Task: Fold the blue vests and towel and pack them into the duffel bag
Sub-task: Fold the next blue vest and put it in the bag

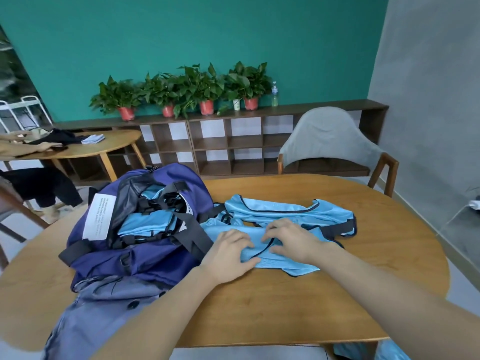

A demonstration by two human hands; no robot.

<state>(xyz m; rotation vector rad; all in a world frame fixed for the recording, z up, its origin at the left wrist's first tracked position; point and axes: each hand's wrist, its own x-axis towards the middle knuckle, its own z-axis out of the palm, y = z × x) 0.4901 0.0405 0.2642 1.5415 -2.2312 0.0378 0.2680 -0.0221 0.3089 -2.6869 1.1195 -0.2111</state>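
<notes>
Wooden tabletop (285, 302): both hands' fingers (244, 239) pinch blue vest (283, 216) flat for folding; open duffel bag (135, 229) just left, ready.

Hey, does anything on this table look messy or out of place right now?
Nothing damaged or spilled. The blue vest under both hands lies rumpled, not yet folded, and the duffel bag gapes open with blue fabric already inside.

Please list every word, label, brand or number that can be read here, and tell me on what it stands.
Nothing can be read for certain.
White label on the duffel bag: several lines of print, too small and blurred.
Bottle on the shelf: label too small.
</notes>
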